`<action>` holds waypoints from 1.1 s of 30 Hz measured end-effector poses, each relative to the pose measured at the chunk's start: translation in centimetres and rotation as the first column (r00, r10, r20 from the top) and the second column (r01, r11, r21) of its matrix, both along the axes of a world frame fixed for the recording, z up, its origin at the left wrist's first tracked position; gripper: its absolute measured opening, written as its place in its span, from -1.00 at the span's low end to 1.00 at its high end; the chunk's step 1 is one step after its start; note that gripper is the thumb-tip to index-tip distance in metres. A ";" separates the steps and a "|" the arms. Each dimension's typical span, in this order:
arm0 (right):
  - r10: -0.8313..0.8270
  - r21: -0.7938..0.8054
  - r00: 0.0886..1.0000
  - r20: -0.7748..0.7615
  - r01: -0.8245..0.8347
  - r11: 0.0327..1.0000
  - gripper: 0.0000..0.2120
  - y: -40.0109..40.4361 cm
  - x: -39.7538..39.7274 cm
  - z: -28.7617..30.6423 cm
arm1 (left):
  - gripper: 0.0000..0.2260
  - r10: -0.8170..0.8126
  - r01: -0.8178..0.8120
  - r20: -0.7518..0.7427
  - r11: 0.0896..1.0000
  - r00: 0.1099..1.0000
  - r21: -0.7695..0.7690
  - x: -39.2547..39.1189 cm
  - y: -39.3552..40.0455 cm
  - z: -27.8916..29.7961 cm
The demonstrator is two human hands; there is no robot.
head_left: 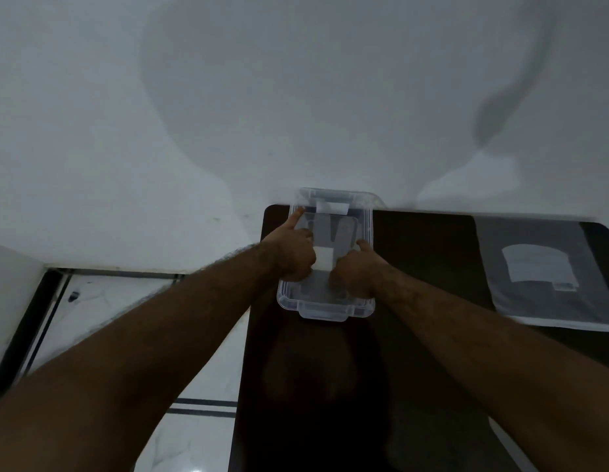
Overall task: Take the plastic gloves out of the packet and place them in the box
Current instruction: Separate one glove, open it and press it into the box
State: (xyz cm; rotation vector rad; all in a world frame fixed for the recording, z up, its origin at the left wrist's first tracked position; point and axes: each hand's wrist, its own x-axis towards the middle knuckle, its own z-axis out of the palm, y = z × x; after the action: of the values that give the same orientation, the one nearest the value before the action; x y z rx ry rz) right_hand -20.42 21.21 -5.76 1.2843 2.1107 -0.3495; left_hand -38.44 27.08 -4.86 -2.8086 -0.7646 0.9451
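Note:
A clear plastic box (pixel 330 310) stands on the dark table (pixel 432 260), against the white wall. Both of my hands are down inside it. My left hand (pixel 296 255) has its fingers curled and its thumb stretched up to the far left rim. My right hand (pixel 354 272) is curled too, thumb raised. Between them they pinch a pale, folded bundle of plastic gloves (pixel 325 259), held low in the box. The flat transparent packet (pixel 534 270) with a white label lies on the table to the right, apart from the box.
The table's left edge runs just beside the box, with white tiled floor (pixel 180 437) below it. A white wall (pixel 296 97) rises directly behind the table. Dark tabletop stretches between the box and the packet and towards me.

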 end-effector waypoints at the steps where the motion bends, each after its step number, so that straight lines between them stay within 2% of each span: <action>1: -0.021 -0.001 1.000 -0.005 0.021 1.000 -0.59 0.1 0.1 -0.4 | -0.60 0.002 -0.002 -0.003 1.000 1.000 -0.005 -0.1 -0.2 0.5; 4: -0.003 0.021 1.000 0.006 0.002 1.000 -0.59 0.0 0.3 -0.9 | -0.42 0.009 -0.008 -0.042 1.000 0.999 0.021 -0.8 -0.8 1.3; 7: 0.048 0.047 0.998 0.045 -0.050 0.998 -0.61 -0.4 0.4 0.1 | -0.27 0.001 -0.001 -0.004 0.992 1.000 0.124 -1.5 -0.9 1.1; 10: 0.060 0.045 0.995 0.077 -0.064 0.997 -0.59 -0.7 0.2 1.1 | -0.21 0.032 -0.048 0.071 0.970 0.997 0.239 -2.0 -1.0 1.8; 14: 0.062 0.029 0.993 0.096 -0.065 0.997 -0.56 -0.9 0.1 1.6 | -0.17 0.107 -0.141 0.125 0.940 0.986 0.311 -2.2 -1.8 2.6; 17: 0.080 0.039 0.995 0.065 -0.082 0.996 -0.59 -1.0 -0.1 1.7 | -0.24 0.042 -0.090 0.190 0.963 0.981 0.255 -2.1 -2.7 2.2; 19: 0.106 0.036 0.992 0.072 -0.109 0.993 -0.61 -1.2 -0.1 1.5 | -0.42 -0.054 0.030 0.161 0.989 0.986 0.145 -1.8 -3.5 1.2; 21: 0.125 0.027 0.988 0.090 -0.128 0.991 -0.61 -1.3 -0.1 1.1 | -0.47 -0.032 0.025 0.110 0.998 0.993 0.060 -1.5 -4.1 0.0; 25: 0.113 0.018 0.990 0.090 -0.115 0.993 -0.62 -1.5 -0.1 0.9 | -0.29 0.109 -0.114 0.069 0.990 0.992 0.082 -1.5 -4.4 -0.5; 29: 0.105 0.042 0.989 0.106 -0.110 0.993 -0.60 -1.9 0.3 1.3 | -0.05 0.099 -0.125 0.119 0.965 0.988 0.229 -2.1 -4.3 0.2; 33: 0.091 0.067 0.990 0.111 -0.099 0.993 -0.60 -2.1 0.3 1.4 | 0.02 0.163 -0.197 0.142 0.941 0.976 0.275 -2.8 -4.2 0.8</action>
State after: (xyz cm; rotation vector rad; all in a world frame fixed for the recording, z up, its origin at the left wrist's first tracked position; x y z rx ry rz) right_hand -20.12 19.13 -4.35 1.2103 2.1005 -0.1607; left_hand -41.21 22.85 -4.02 -2.5892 -1.0943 0.6302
